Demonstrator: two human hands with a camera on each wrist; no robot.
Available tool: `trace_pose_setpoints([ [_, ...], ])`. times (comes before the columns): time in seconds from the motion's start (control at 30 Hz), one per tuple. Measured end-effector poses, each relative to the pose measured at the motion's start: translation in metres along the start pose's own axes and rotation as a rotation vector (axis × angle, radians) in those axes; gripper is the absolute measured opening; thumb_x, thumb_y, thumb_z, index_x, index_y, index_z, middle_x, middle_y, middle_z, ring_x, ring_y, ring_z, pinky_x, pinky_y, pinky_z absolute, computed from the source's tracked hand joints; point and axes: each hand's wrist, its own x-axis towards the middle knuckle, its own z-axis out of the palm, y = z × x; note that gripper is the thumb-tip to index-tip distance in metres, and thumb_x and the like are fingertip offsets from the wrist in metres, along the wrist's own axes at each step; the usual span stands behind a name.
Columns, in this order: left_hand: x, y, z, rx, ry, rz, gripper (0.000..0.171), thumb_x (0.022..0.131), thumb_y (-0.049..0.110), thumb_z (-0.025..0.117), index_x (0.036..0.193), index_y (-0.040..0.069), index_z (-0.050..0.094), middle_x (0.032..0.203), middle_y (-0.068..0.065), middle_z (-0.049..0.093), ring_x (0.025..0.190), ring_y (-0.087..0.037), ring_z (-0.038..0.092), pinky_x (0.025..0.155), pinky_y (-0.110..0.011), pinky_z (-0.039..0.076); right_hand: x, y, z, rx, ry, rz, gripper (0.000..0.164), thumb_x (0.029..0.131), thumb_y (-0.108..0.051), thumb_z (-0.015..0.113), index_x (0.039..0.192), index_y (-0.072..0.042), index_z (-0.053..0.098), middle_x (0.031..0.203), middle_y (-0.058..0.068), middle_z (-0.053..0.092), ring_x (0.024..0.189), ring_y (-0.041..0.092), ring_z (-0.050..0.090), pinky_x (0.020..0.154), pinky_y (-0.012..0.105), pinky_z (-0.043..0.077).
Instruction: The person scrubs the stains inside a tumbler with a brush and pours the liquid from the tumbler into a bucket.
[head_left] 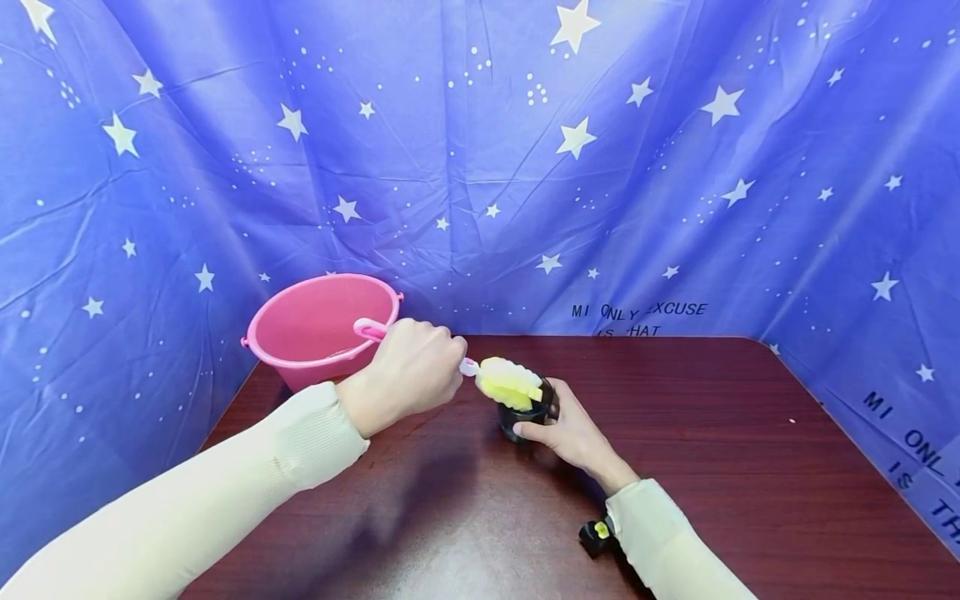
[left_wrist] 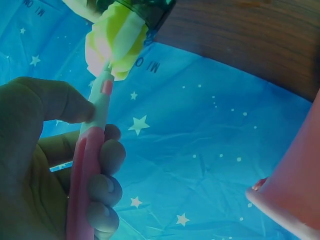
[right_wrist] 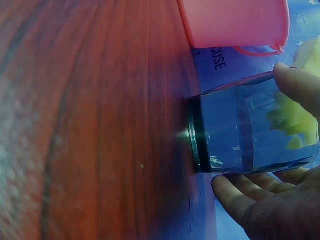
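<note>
On the far left of the table (head_left: 712, 467) stands a pink bucket (head_left: 315, 377), its mouth facing up. Just right of it and nearer, the left hand (head_left: 408, 367) has its fingers curled round the pink-and-white handle of a sponge brush (head_left: 508, 383), thumb along the pale part; the handle's looped end points left toward the bucket. Farther right, near the middle of the table, the brush's yellow-and-white head leans at the mouth of a dark, clear glass (head_left: 513, 427); how deep it reaches I cannot tell. The right hand (head_left: 572, 429) grips this glass from the right, thumb on the near side, the glass's base downward; whether it touches the table is unclear. Nearer, a small black device (head_left: 595, 538) sits by the right sleeve (head_left: 660, 529). Behind everything hangs a purple-blue curtain (head_left: 480, 125) with white stars, lettered at right.
</note>
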Motion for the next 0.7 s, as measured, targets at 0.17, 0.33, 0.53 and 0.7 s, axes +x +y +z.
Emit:
trace_pose_setpoints([
  [0.17,0.006,0.002,-0.002,0.035,-0.032,0.021,0.015,0.074,0.019,0.063,0.061,0.013,0.06,0.054,-0.003,0.054,0.046,-0.022,0.053,0.04,-0.037,0.04,0.0,-0.001,0.0,0.006,0.0,-0.004,0.072,0.073,-0.009,0.081,0.129,-0.003,0.036,0.126,0.017,0.053,0.111,0.026,0.057,0.091,0.034,0.046],
  [0.33,0.011,0.003,-0.002,0.044,-0.065,0.015,0.018,0.075,0.021,0.064,0.059,0.015,0.06,0.054,-0.002,0.054,0.045,-0.022,0.053,0.04,-0.036,0.039,0.001,0.0,0.001,0.01,0.001,-0.01,0.072,0.073,-0.01,0.082,0.129,-0.004,0.037,0.125,0.016,0.054,0.11,0.025,0.057,0.092,0.036,0.045],
  [0.53,0.016,0.006,0.0,0.043,-0.088,0.007,0.022,0.078,0.023,0.064,0.058,0.015,0.06,0.052,-0.001,0.053,0.045,-0.022,0.052,0.04,-0.037,0.04,0.001,0.0,0.001,0.019,-0.007,-0.028,0.071,0.073,-0.01,0.082,0.127,-0.003,0.038,0.124,0.016,0.054,0.108,0.025,0.058,0.091,0.036,0.046],
  [0.7,0.021,0.009,0.004,0.049,-0.098,0.013,0.021,0.078,0.022,0.063,0.058,0.016,0.061,0.053,0.0,0.054,0.046,-0.022,0.054,0.042,-0.037,0.041,0.0,0.001,0.0,0.003,0.006,-0.015,0.071,0.073,-0.011,0.082,0.127,-0.003,0.038,0.123,0.016,0.055,0.108,0.025,0.058,0.09,0.033,0.046],
])
